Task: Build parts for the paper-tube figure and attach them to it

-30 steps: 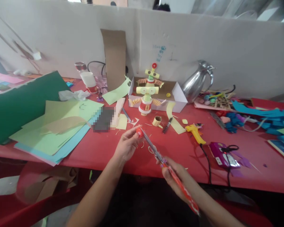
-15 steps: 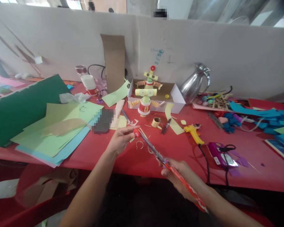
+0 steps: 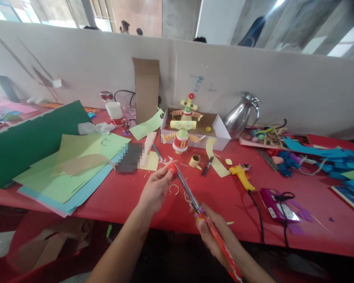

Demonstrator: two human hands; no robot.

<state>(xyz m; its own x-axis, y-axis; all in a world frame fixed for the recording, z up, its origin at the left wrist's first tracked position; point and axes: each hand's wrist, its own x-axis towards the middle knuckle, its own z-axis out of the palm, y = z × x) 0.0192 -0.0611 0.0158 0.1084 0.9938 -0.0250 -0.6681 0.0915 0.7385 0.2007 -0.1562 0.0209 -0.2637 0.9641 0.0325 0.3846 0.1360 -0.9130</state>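
My left hand [image 3: 156, 188] pinches a small red round piece [image 3: 172, 168] between its fingertips, above the red table [image 3: 224, 196]. My right hand [image 3: 211, 232] grips the red handles of a pair of scissors [image 3: 194, 200]. The grey blades point up and left, and their tip meets the red piece. Behind my hands stands a paper figure [image 3: 181, 131] made of yellow rolls and a red-and-white cup, in front of a white cardboard box [image 3: 222, 131].
Green and blue paper sheets [image 3: 76, 165] lie at the left beside a dark green board [image 3: 26, 137]. A yellow glue gun [image 3: 242, 177], a black marker [image 3: 208, 166], a tape ring [image 3: 194, 160], a metal jug [image 3: 242, 116] and blue scraps [image 3: 321, 149] sit to the right.
The camera tilted up, so the scene sits lower in view. Both hands shifted slightly, with the scissors' tip staying at the red piece.
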